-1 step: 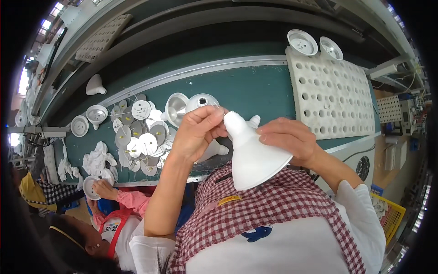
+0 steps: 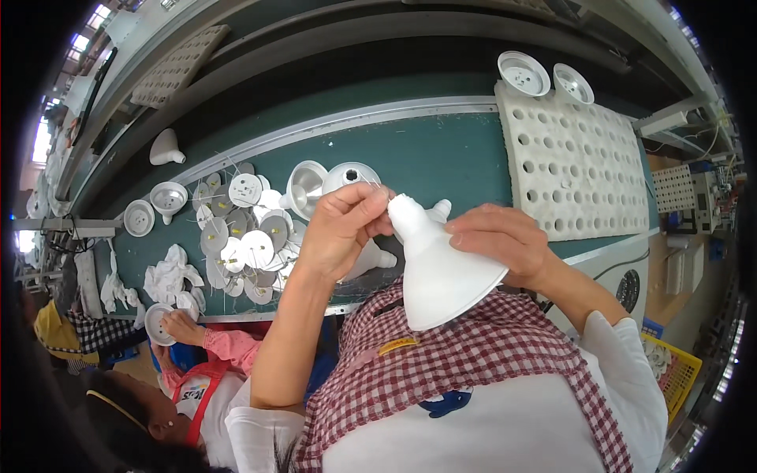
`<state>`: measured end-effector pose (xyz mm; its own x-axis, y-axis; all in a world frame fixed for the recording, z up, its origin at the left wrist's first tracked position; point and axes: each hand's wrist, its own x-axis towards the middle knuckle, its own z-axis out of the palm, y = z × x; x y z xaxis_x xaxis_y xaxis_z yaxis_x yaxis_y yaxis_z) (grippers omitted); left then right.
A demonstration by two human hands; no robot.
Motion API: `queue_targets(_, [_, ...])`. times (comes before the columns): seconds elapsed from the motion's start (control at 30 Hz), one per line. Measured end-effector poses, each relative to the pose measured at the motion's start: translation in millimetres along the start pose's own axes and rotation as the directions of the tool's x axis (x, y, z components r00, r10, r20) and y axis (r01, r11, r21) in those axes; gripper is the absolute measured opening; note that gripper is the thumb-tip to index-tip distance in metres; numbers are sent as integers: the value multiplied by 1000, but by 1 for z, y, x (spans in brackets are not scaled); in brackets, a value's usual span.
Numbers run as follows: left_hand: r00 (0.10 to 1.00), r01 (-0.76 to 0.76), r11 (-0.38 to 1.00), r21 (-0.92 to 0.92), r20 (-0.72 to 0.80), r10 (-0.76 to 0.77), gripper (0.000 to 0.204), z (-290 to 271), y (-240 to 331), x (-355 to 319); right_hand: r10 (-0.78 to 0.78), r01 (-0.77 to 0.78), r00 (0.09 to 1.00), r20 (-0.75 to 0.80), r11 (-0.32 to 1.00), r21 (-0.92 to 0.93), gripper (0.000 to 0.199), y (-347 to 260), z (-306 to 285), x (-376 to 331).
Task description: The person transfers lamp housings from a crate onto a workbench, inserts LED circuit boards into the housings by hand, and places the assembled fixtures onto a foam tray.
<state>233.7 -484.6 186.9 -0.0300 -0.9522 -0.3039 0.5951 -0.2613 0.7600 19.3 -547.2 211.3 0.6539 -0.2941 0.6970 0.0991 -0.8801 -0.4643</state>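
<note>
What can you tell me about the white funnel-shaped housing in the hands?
The white funnel-shaped housing has a smooth matte surface, perhaps plastic or coated metal. A narrow neck widens into a broad cone ending in a thin rim. It is held tilted, neck up and wide end down, in front of the checked apron. The right hand grips its side; the left hand has its fingertips at the neck's end, contact unclear. Its inside is hidden.
</note>
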Motion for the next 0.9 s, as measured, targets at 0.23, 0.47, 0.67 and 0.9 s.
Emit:
queue_targets(0.23, [799,-468,758,454,-149,583,8,23,-2,-14,78,-65,991,-108,991,120,31,1,10,7])
queue_targets(0.47, [477,-480,188,857,75,876,10,34,13,-29,422,-295,878,-226,848,440,31,-12,26,21])
queue_targets(0.67, [390,-600,211,772,52,919,24,28,-15,-19,649,-437,743,-165,657,615,38,-13,35,15])
queue_targets(0.9, [453,-684,273,677,101,886,41,12,-32,-9,711,-477,690,-135,587,655,39,-8,46,20])
